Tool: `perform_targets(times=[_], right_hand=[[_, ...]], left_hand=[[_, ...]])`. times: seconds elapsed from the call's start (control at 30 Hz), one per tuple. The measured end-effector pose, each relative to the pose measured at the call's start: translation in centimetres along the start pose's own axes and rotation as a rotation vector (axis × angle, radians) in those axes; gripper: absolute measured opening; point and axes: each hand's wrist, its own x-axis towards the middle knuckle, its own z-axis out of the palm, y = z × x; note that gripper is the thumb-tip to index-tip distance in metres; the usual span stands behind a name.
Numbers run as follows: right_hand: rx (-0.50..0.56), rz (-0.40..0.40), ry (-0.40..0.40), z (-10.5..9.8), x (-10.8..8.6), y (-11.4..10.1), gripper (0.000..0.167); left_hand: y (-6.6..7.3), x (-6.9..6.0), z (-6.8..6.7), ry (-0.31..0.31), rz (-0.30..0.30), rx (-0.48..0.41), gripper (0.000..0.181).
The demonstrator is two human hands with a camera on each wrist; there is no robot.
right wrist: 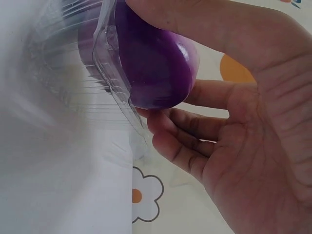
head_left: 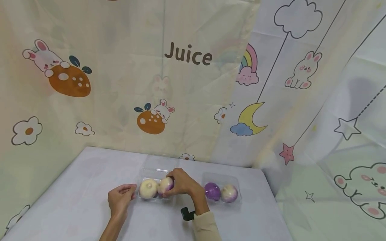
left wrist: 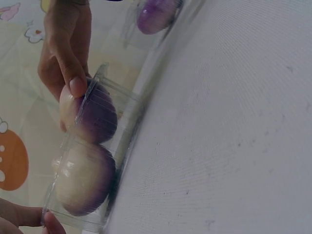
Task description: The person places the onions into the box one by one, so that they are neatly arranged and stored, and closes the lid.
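Observation:
A clear plastic clamshell box [head_left: 144,175] sits on the table with its lid [head_left: 159,164] folded back. Inside at the left is a pale onion [head_left: 148,188], purple low on its side. My right hand [head_left: 185,183] grips a second purple-and-white onion [head_left: 166,186] at the box's right end, thumb on the near side. In the right wrist view this onion [right wrist: 156,58] shows deep purple, partly above the rim. At the box's left edge, my left hand [head_left: 119,199] pinches the rim between thumb and finger, seen low in the left wrist view.
To the right stands another clear box [head_left: 239,187] holding a purple onion [head_left: 212,191] and a pale onion [head_left: 229,193]. A white cloth covers the table [head_left: 241,224]. Printed curtains [head_left: 120,67] hang behind and at the sides. A black strap piece [head_left: 187,214] is at my right wrist.

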Motion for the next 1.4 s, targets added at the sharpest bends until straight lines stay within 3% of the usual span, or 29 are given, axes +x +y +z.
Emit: perform_targets(times=[0.4,0.77,1.4], right_hand=[[-0.065,-0.012,0.011,0.32,-0.03,-0.20,0.049],[-0.103,0.059,0.006,0.46,0.02,-0.49,0.051],[-0.174,0.037,0.012,0.82,-0.10,-0.62,0.058]], left_hand=[[-0.28,0.12,-0.05,-0.006,-0.006,-0.017,0.023],[0.04,0.09,0.02,-0.008,-0.001,-0.027,0.023],[0.15,-0.03,0.32,0.028,-0.013,0.009,0.021]])
